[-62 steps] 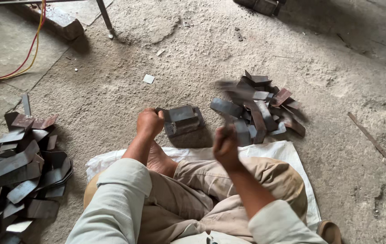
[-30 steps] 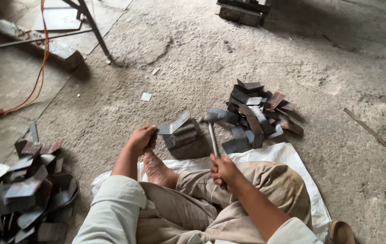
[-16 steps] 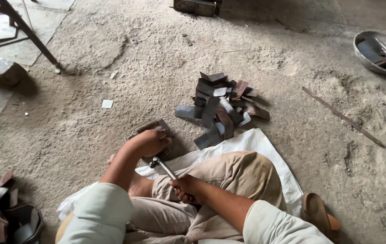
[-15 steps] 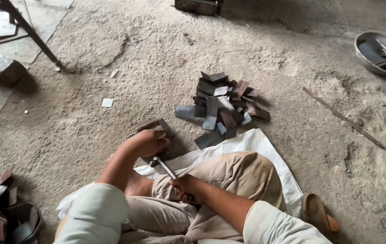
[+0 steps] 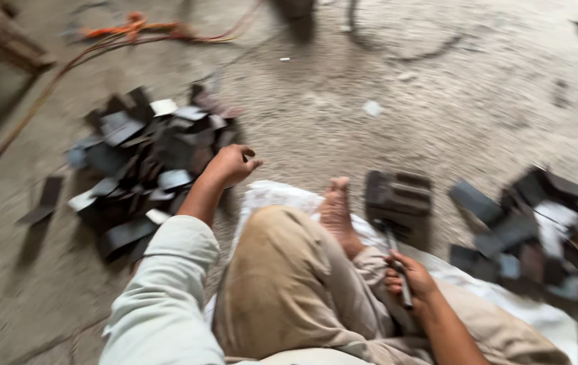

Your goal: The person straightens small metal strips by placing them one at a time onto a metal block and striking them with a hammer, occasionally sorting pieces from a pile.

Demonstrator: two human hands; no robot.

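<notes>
Head view shows a dusty floor with orange cables [image 5: 133, 30] at the far left and a second heap of dark pieces [image 5: 539, 230] at the right. A bare foot [image 5: 338, 213] lies beside a dark metal block [image 5: 398, 203]. The left hand [image 5: 230, 164], half curled, reaches the pile of dark bent metal pieces [image 5: 140, 169] at the left; whether it holds one I cannot tell. The right hand [image 5: 411, 284] is closed around a hammer handle [image 5: 400, 270].

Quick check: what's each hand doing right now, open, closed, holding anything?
Left hand: loosely curled over the left pile of dark metal pieces; grip cannot be told.
Right hand: closed on the hammer handle.
</notes>
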